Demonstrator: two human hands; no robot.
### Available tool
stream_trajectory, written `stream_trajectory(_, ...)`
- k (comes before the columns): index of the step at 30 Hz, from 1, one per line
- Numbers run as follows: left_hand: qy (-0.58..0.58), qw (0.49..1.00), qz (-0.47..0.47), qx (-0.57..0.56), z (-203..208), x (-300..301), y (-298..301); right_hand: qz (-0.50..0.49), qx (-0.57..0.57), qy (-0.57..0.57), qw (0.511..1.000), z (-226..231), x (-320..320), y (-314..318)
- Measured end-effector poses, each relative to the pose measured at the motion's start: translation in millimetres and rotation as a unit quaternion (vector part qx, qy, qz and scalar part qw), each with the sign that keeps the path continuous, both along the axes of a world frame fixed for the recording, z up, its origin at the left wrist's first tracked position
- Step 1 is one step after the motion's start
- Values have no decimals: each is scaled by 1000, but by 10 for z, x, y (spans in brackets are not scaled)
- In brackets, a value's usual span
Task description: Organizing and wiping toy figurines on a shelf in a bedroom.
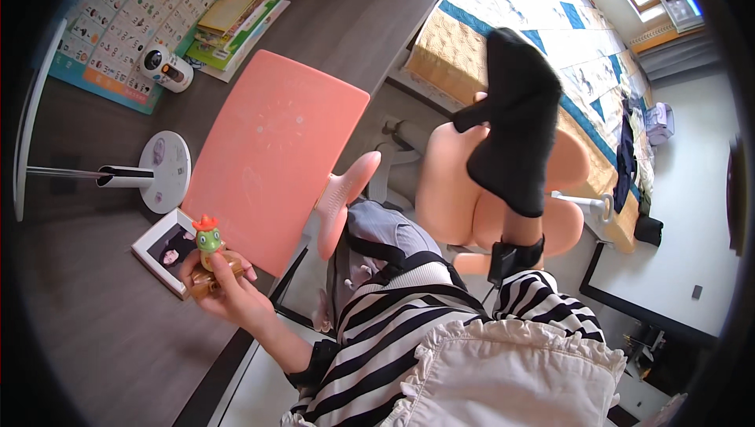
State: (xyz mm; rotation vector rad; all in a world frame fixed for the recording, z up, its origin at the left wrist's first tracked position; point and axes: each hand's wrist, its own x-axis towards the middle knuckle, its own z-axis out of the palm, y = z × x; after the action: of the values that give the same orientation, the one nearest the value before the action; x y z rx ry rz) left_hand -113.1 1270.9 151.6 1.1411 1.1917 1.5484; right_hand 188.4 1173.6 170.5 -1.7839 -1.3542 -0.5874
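Observation:
My left hand (pixel 228 284) is closed around a small toy figure (pixel 208 242) with a green head, large eyes and an orange crest. An amber, see-through part (pixel 206 279) lies below the head, partly covered by my fingers. A black mitt-like cloth covering (pixel 515 116) is over my right hand, raised in front of a pink chair (pixel 448 183). It reaches down to the wrist and has a thumb-like part on its left. The cloth hides most of the fingers, so I cannot tell how they are bent.
A pink tilted board (pixel 275 144) sits on the dark desk (pixel 346 26). Near my left hand are a white photo frame (pixel 149 250) and a round white stand (pixel 165 171). Behind are a small camera (pixel 167 69) and books (pixel 236 38). A bed (pixel 456 42) stands far right.

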Motion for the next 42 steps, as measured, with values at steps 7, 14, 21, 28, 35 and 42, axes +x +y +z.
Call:
stream_trajectory(7, -17, 999, -34, -24, -82, -216, -142, -5, -99, -113, 989, 493, -629, 17)
stream_trajectory(14, 11, 992, -126, 6, -234, -142, -262, 111, -131, 21, 985, 219, -894, 130)
stream_trajectory(21, 32, 975, -218, 36, -54, -61, -431, 359, -235, 209, 879, 215, -1722, 361)
stream_trajectory(28, 94, 955, -278, 46, 48, -279, -554, 246, -474, -88, 841, 222, -1900, 415)
stream_trajectory(35, 47, 970, -228, 74, -63, -374, -582, 305, -337, -75, 888, 214, -1927, 340)
stream_trajectory(42, 117, 957, -264, 40, 17, -358, -583, 299, -279, 17, 912, 178, -1965, 245)
